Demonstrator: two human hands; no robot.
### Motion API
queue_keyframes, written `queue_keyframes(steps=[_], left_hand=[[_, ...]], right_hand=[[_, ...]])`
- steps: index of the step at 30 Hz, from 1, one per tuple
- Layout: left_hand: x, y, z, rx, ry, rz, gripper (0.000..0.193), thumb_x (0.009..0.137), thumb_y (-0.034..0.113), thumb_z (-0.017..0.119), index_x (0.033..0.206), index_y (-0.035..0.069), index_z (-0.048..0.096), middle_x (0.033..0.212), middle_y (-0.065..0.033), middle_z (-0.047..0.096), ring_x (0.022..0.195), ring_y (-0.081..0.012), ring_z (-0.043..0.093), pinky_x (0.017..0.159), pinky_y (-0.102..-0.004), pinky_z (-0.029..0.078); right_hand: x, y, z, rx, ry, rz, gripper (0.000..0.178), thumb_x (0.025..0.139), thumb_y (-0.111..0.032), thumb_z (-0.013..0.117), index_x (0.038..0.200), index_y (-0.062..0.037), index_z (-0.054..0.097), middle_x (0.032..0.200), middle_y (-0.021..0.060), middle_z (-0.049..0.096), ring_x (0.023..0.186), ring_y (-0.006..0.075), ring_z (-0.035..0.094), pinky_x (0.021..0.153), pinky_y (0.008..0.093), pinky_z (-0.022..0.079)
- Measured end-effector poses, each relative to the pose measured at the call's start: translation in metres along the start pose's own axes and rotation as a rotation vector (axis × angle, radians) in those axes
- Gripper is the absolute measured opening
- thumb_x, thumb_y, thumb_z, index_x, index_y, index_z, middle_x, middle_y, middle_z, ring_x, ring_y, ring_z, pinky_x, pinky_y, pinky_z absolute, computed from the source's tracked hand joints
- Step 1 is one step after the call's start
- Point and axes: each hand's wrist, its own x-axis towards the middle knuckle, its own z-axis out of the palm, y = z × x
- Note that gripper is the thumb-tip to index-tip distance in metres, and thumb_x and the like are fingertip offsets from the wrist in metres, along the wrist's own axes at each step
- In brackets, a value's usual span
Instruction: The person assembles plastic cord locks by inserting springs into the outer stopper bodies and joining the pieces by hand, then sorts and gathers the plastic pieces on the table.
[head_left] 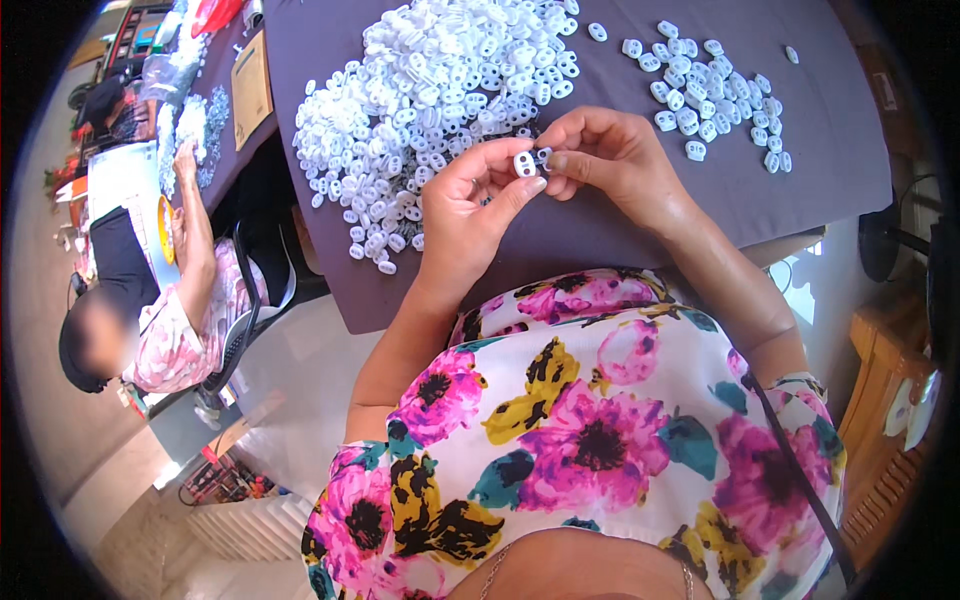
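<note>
My left hand (463, 203) pinches a small white oval piece (524, 164) with two holes between thumb and fingers, over the near part of the table. Close against it, my right hand (622, 165) grips a tiny dark-and-pale part (543, 158) in its fingertips; its exact kind is too small to make out. Just beyond my hands lies a large heap of similar white two-hole pieces (440, 75), some darker small parts showing at its near side. A smaller scatter of the white pieces (705, 95) rests to the right.
A dark cloth (820, 150) covers the table. At the left, another person (190, 310) sits with an arm stretched over piles of small parts (200, 130), beside a yellow tray (166, 230). A brown board (252, 92) lies at the table's left. Wooden furniture (885, 410) stands at right.
</note>
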Motion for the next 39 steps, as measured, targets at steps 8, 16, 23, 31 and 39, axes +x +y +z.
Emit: queue_keyframes(steps=[8,16,23,31,39], left_hand=[[0.0,0.002,0.004,0.001,-0.024,0.041,0.026,0.085,-0.004,0.063,0.112,-0.005,0.059,0.091,-0.0101,0.068,0.084,-0.0141,0.067,0.076,-0.0236,0.052],[-0.003,0.0,0.003,0.033,-0.011,0.051,0.03,0.083,-0.006,0.066,0.112,-0.004,0.063,0.099,-0.0086,0.066,0.089,-0.0128,0.063,0.082,-0.0255,0.05],[0.002,-0.007,0.005,0.118,-0.024,0.145,0.031,0.082,-0.005,0.067,0.113,-0.001,0.064,0.089,-0.0066,0.063,0.08,-0.011,0.062,0.07,-0.0227,0.051],[0.001,-0.001,-0.003,0.064,-0.025,0.069,0.036,0.082,-0.004,0.066,0.118,-0.001,0.061,0.09,-0.004,0.063,0.081,-0.008,0.06,0.072,-0.0205,0.049],[0.0,0.015,-0.01,-0.011,-0.182,-0.17,0.049,0.081,-0.003,0.065,0.128,-0.002,0.051,0.096,-0.0044,0.064,0.082,-0.0068,0.059,0.074,-0.0211,0.048]], right_hand=[[0.0,0.002,0.0,0.018,-0.015,-0.002,0.011,0.088,-0.001,0.061,0.098,0.0016,0.06,0.083,0.0066,0.065,0.069,0.0111,0.064,0.063,0.0224,0.053],[-0.001,0.002,0.0,0.037,-0.038,-0.005,0.006,0.087,0.0,0.062,0.092,0.0015,0.059,0.079,0.0067,0.064,0.066,0.0114,0.063,0.059,0.0218,0.053],[-0.002,0.001,0.0,0.053,-0.035,-0.014,0.004,0.088,-0.001,0.062,0.089,0.0009,0.059,0.078,0.0072,0.064,0.064,0.0121,0.064,0.055,0.0215,0.053],[-0.003,-0.002,-0.002,-0.025,-0.046,0.046,0.017,0.085,-0.001,0.065,0.101,0.0004,0.059,0.089,0.0063,0.064,0.074,0.0124,0.063,0.065,0.0238,0.053],[-0.008,-0.024,0.015,-0.818,-0.266,-0.346,0.04,0.072,0.008,0.07,0.109,-0.0049,0.063,0.094,0.0092,0.059,0.079,0.0155,0.06,0.067,0.0274,0.05]])
